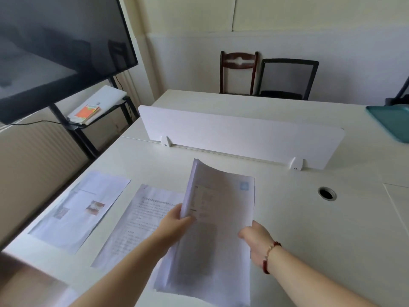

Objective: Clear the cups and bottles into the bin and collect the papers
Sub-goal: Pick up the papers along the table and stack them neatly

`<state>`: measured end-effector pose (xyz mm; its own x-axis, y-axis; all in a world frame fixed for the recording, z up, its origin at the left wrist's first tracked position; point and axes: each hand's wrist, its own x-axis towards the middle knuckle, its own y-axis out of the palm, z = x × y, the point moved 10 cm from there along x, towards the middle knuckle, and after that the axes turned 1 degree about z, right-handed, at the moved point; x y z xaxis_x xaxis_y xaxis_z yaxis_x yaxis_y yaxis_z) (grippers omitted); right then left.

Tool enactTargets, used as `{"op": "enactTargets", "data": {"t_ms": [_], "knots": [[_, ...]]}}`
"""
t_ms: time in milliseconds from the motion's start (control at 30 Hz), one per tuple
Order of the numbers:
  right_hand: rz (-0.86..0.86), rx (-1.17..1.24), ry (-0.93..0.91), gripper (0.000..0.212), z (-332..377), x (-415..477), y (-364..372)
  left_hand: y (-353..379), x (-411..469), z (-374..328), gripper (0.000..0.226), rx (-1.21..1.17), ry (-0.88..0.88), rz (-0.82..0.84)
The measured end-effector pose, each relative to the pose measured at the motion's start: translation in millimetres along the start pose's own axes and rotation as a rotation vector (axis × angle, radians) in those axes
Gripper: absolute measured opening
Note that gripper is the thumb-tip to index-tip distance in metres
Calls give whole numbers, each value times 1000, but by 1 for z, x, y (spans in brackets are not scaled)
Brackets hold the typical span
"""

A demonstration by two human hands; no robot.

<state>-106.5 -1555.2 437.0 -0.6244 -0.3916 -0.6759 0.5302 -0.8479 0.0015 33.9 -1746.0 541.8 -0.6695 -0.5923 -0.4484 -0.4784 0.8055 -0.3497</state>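
A stack of printed papers point(217, 209) is lifted off the white desk point(309, 229), its far end curling up. My left hand point(176, 220) grips the stack's left edge, thumb on top. My right hand point(254, 238), with a red bead bracelet on the wrist, holds the stack's right edge. Two more sheets lie flat on the desk to the left: one with dense text point(132, 224), partly under the stack, and one with small pictures point(81, 209) near the left edge. No cups or bottles are in view.
A white divider panel point(239, 134) stands across the desk ahead. A cable hole point(327, 193) is at the right. A teal tray point(391, 122) sits at the far right. A large dark screen point(55, 45) on a stand is at left; two chairs point(265, 74) stand against the wall.
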Motion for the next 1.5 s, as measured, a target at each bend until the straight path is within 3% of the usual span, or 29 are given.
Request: {"op": "enactTargets", "data": {"t_ms": [67,300,500,600,667,767,900,1133,1300,1400,1500], "knots": [[19,-45,5,45,10,-9,19,-16,5,10,14,-12,-4,-20],[56,6,64,37,6,-12,99,-90,58,56,13,9,-79,19],[-42,-101,87,40,-12,9,182,-159,108,99,23,369,-121,38],[-109,-194,52,34,-15,13,214,-183,125,124,20,567,-186,31],[-134,-279,34,25,-16,11,222,-181,128,134,30,682,-177,61],[-208,-397,23,19,-21,9,226,-182,130,137,36,729,-146,82],[-281,-483,10,24,-15,10,227,-182,132,139,33,573,-142,195],[-325,-270,69,32,-9,11,238,-199,126,99,19,254,68,216],[-323,-160,11,34,12,19,270,-246,115,67,26,38,172,218],[-247,-140,24,35,25,21,309,-287,119,66,39,-195,123,250],[-157,-109,29,44,29,29,352,-334,134,78,55,-204,55,179]]}}
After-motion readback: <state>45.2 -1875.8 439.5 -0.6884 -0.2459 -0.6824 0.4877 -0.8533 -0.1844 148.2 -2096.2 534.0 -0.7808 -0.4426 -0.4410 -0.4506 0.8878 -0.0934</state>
